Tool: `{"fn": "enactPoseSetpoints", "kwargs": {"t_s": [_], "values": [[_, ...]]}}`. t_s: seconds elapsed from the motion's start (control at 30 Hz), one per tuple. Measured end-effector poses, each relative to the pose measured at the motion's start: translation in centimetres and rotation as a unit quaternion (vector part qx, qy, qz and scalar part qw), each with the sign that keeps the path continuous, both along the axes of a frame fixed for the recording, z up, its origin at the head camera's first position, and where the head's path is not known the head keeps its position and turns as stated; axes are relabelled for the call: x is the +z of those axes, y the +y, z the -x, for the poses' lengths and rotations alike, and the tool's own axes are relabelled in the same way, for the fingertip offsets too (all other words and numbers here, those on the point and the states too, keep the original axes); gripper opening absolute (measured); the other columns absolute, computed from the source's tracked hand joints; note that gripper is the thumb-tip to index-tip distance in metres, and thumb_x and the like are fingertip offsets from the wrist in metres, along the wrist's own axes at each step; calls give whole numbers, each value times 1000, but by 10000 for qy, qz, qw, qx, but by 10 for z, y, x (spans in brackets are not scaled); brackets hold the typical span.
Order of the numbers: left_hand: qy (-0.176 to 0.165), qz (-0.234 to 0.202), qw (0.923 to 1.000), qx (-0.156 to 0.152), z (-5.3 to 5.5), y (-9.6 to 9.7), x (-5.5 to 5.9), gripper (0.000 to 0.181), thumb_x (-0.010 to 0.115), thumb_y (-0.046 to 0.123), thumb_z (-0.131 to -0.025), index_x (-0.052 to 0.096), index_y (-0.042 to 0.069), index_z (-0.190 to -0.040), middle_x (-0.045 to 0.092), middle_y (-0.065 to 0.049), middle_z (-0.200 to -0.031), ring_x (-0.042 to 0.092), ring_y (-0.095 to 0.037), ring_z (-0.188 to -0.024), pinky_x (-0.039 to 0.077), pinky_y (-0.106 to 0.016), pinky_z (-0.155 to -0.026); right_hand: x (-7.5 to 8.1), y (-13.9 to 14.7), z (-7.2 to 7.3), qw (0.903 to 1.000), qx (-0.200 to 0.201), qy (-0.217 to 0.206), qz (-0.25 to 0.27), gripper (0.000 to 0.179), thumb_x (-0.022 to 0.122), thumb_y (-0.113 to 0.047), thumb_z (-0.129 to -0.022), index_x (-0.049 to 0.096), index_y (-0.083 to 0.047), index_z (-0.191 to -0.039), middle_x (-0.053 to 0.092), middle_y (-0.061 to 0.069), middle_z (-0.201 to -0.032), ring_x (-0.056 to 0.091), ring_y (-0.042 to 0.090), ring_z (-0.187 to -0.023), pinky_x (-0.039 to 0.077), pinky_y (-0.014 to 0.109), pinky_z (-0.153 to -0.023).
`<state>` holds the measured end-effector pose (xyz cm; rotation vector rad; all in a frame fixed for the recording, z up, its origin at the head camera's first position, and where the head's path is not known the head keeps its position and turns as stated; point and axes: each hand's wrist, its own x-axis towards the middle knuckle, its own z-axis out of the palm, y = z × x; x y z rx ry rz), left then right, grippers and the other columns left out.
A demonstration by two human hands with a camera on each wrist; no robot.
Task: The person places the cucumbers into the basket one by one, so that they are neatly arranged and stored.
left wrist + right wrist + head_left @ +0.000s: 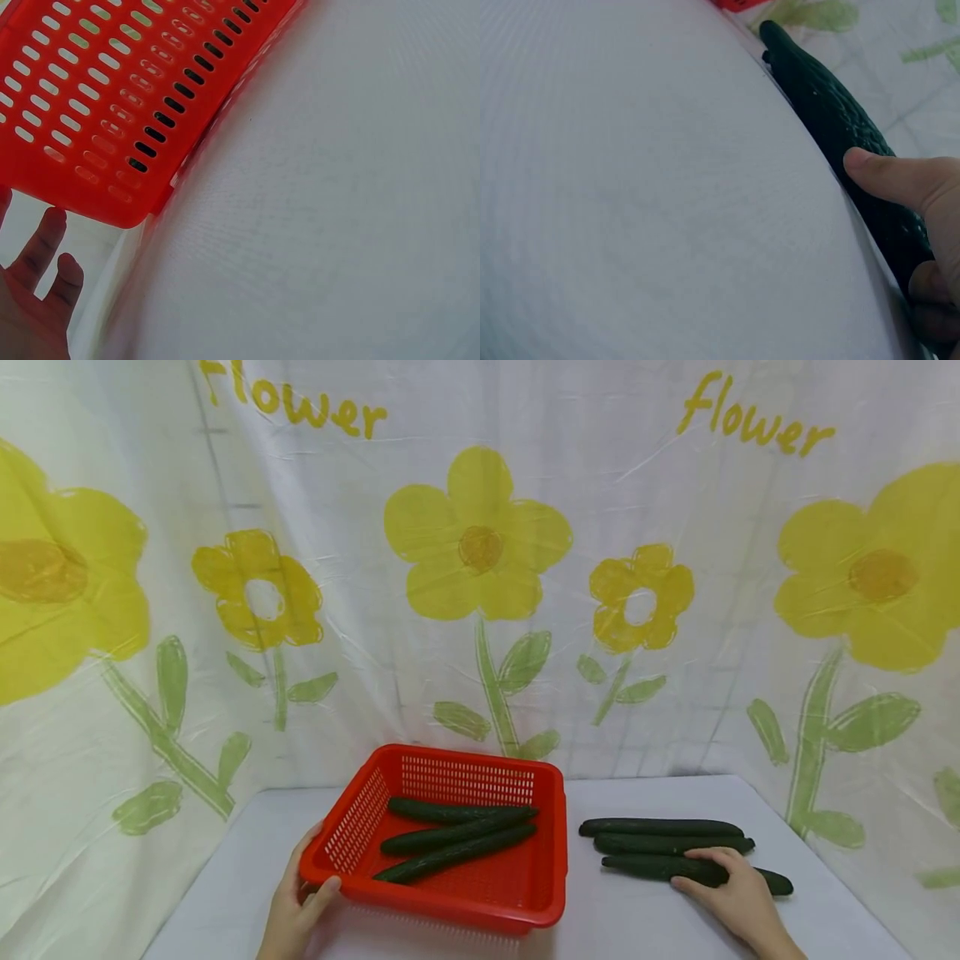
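Note:
A red plastic basket (pixel 450 902) with slotted walls stands at the middle of the table, and three dark green cucumbers (pixel 459 842) lie inside it. At its front left corner my left hand (pixel 296 897) grips the rim, thumb on top and fingers along the outer side. To the right of the basket, three more cucumbers lie side by side on the table. My right hand (pixel 738 893) holds the nearest cucumber (pixel 652 867) around its middle, with the thumb on the near side. In the right wrist view the thumb presses against that cucumber (pixel 825 101).
A white cloth covers the table (pixel 225 868). Behind it hangs a white curtain (pixel 360 610) printed with yellow flowers. The two other loose cucumbers (pixel 660 828) lie just beyond the one in my right hand.

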<state>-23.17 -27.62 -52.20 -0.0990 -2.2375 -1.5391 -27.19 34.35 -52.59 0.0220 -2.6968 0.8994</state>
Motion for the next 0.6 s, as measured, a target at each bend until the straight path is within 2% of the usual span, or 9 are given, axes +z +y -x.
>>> {"fn": "enactPoseSetpoints", "kwargs": {"t_s": [0.07, 0.23, 0.6], "values": [[-54, 8, 10000, -1, 1, -1, 0, 73, 67, 13, -103, 32, 21, -167, 45, 24, -148, 58, 6, -115, 52, -19, -89, 1, 3, 1, 9997, -85, -211, 34, 66, 88, -55, -82, 75, -7, -125, 64, 28, -135, 55, 57, -128, 45, 70, -100], [-100, -17, 9999, 17, 1, 0, 2, 72, 68, 14, -103, 33, 21, -166, 45, 24, -148, 59, 6, -114, 53, -19, -89, 5, 9, 4, 9973, -267, -684, 32, 74, 84, -61, -84, 71, -5, -132, 59, 35, -142, 52, 60, -132, 44, 71, -103], [130, -132, 9998, -48, 0, 2, 1, 73, 68, 8, -102, 34, 18, -166, 46, 30, -145, 60, 4, -113, 53, -18, -87, 2, 10, 4, 9967, -194, -768, 199, 74, 82, -63, -85, 70, -6, -132, 58, 35, -143, 52, 60, -132, 45, 72, -101]]}}
